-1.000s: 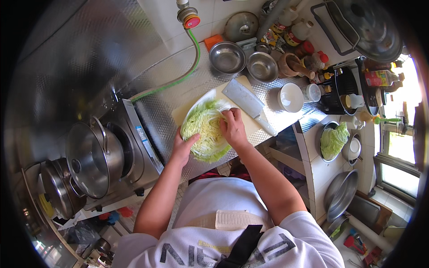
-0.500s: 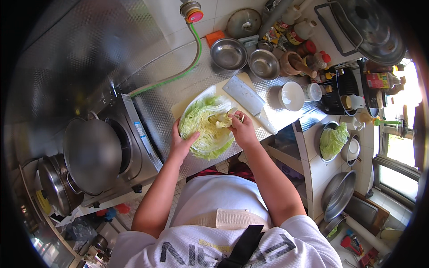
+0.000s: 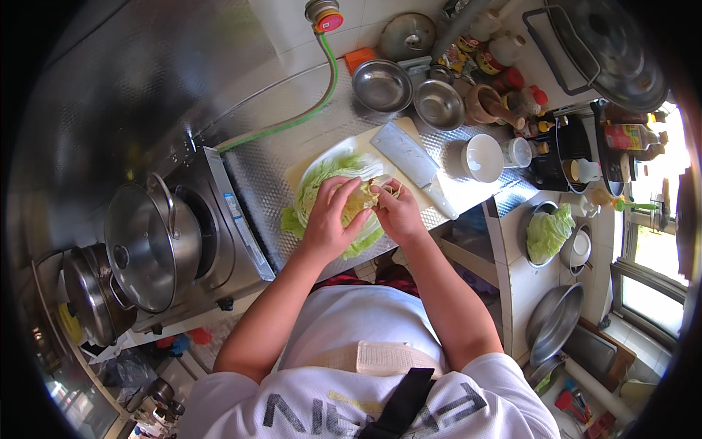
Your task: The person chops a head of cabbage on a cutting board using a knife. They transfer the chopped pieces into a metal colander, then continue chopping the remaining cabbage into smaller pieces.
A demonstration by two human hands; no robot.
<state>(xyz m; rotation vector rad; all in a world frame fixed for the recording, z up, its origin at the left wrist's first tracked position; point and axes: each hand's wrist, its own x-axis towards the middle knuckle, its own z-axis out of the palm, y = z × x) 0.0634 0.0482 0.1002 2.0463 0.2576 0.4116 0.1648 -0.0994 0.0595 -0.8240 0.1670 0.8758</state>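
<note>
A cut napa cabbage (image 3: 316, 177) with pale green and yellow leaves lies on a white oval plate (image 3: 341, 147), which rests on a cutting board (image 3: 406, 130). Over the cabbage, my right hand (image 3: 399, 215) pinches a small yellowish cabbage piece (image 3: 363, 194). My left hand (image 3: 330, 223) reaches across the plate, its bent fingers and thumb on either side of that same piece. Its grip is partly hidden by the fingers. A cleaver (image 3: 406, 156) lies flat on the board to the right of the plate, its handle pointing toward me.
Metal bowls (image 3: 382, 85) and a white bowl (image 3: 482, 158) stand behind and to the right of the board. On the left stove sits a lidded steel pot (image 3: 150, 245). A green hose (image 3: 322, 107) crosses the counter. More cabbage leaf (image 3: 550, 233) lies in a bowl at the right.
My left hand has left the cabbage's left edge and moved right, over the leaves, to the piece by my right hand. My right hand has stayed near the same place.
</note>
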